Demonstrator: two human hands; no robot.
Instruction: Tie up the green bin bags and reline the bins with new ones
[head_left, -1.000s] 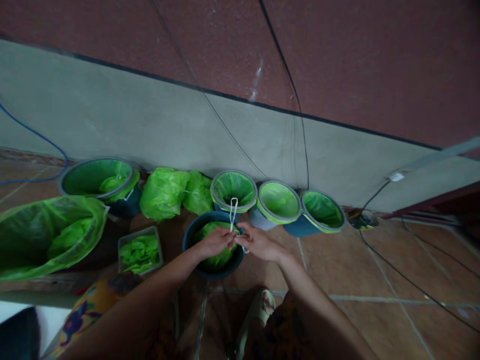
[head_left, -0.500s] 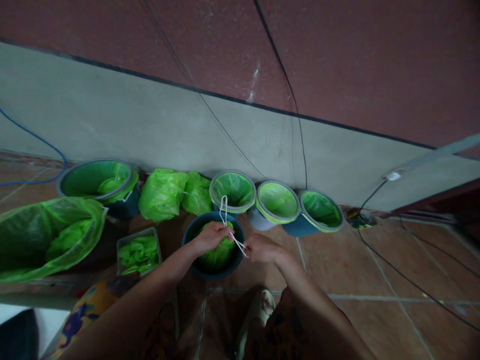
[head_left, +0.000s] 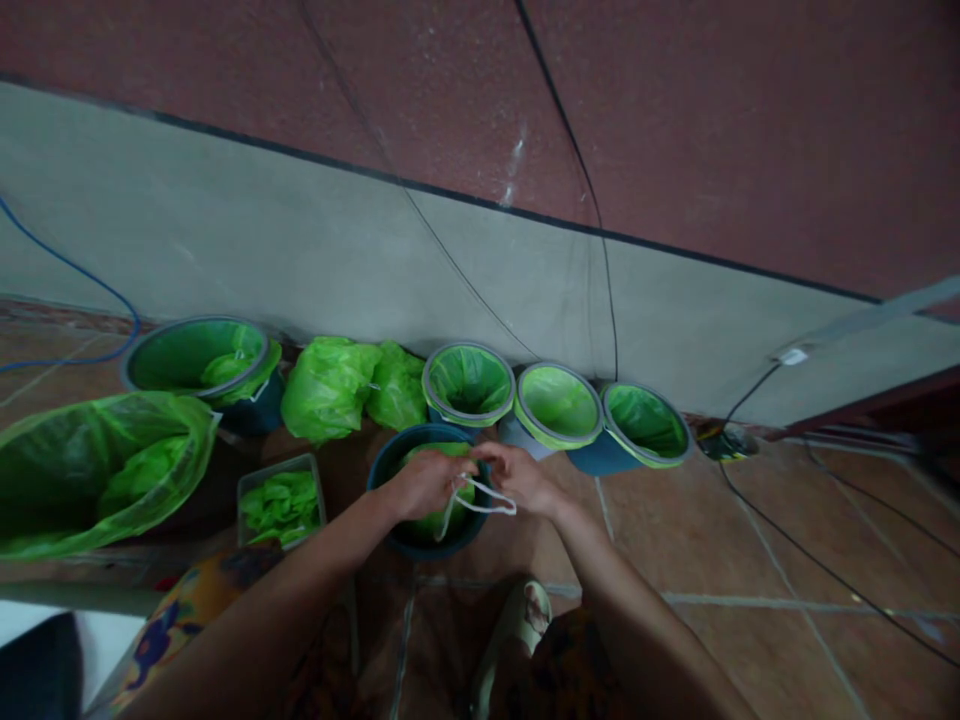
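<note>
Over a dark teal bucket (head_left: 386,452), my left hand (head_left: 433,482) is closed with its fingertips pinching a white drawstring (head_left: 491,490). My right hand (head_left: 517,472) meets it from the right, fingers bent and closed at the same cord. A loop of the cord hangs out below my right fingers, and a loose end droops toward the bucket. Inside the bucket lies a green plastic bag (head_left: 433,522), partly covered by my hands. How the cord joins the bag is hidden by my fingers.
Along the wall stand grey-rimmed bins with green liners (head_left: 469,385), (head_left: 559,400), (head_left: 646,425), and a larger lined bin (head_left: 195,355). Stuffed green bags (head_left: 330,388) sit between them. A clear box (head_left: 279,505) holds folded green bags. Black cable (head_left: 802,545) crosses the tiles.
The upright cord loop above my left hand has dropped. My right hand has moved up and left against my left hand, and the cord now loops below the fingers.
</note>
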